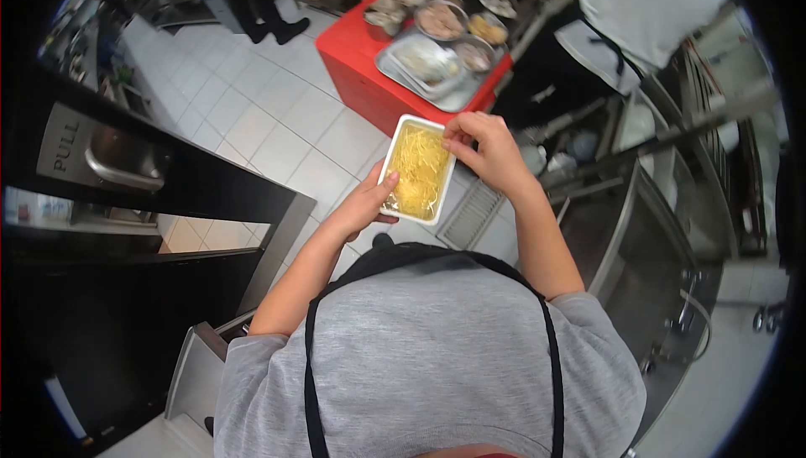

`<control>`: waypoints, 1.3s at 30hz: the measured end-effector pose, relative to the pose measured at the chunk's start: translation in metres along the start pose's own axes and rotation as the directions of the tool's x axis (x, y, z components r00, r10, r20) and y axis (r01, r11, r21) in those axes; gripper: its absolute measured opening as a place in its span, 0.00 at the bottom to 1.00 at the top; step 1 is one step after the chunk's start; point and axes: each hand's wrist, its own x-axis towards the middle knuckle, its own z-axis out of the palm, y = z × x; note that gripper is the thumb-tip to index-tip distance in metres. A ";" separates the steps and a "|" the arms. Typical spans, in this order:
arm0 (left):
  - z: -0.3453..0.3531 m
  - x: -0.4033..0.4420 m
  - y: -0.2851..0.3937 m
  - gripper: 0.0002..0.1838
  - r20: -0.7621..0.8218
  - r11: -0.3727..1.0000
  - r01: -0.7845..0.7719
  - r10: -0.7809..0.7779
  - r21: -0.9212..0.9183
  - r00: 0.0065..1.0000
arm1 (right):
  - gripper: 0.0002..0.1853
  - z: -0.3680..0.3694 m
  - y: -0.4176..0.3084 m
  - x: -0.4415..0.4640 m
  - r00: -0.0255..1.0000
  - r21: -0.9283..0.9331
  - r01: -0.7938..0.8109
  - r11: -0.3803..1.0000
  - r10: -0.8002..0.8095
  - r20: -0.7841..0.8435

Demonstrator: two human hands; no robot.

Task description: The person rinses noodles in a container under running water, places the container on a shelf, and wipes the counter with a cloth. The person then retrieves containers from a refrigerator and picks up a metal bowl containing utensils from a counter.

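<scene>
Tray (421, 120), white, yellow shreds (420, 166) inside: head view, centre of frame. I log left hand (361, 206), fingers clamped on its left side; right hand (491, 151), fingertips at its upper-right edge, whether gripping I cannot tell.

White tray (422, 121), yellow shreds (419, 166) inside

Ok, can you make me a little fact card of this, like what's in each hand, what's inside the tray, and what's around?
Left hand: holding the white tray by its side
Right hand: fingertips at the tray's upper right rim; can't tell if they pinch anything
Inside the tray: thin yellow shreds
Ahead: red box with bowls of food on it
Left side: black door with a "PULL" sign
Floor: pale tiles
Others: two people, partly seen
</scene>
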 end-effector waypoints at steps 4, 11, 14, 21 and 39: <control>-0.065 0.006 0.009 0.32 -0.128 0.995 -0.005 -0.008 -0.102 0.992 | 0.09 0.029 0.022 0.061 0.999 0.064 0.031 0.997 -0.034 0.041; -0.165 0.040 0.010 0.28 -0.368 0.952 -0.058 -0.059 -0.299 0.928 | 0.15 0.043 0.125 0.113 0.882 -0.016 -0.288 0.958 0.272 0.385; -0.206 0.055 0.021 0.25 -0.455 0.934 -0.074 -0.100 -0.351 0.885 | 0.16 0.059 0.165 0.149 0.812 -0.005 -0.347 0.938 0.303 0.498; -0.310 0.089 0.068 0.25 -0.664 0.891 -0.232 -0.098 -0.391 0.742 | 0.16 0.112 0.171 0.350 0.797 0.232 -0.078 0.969 -0.079 0.599; -0.683 0.131 0.116 0.29 -0.853 0.815 -0.414 -0.177 -0.407 0.491 | 0.15 0.458 0.208 0.685 0.466 0.155 0.011 0.988 -0.142 0.873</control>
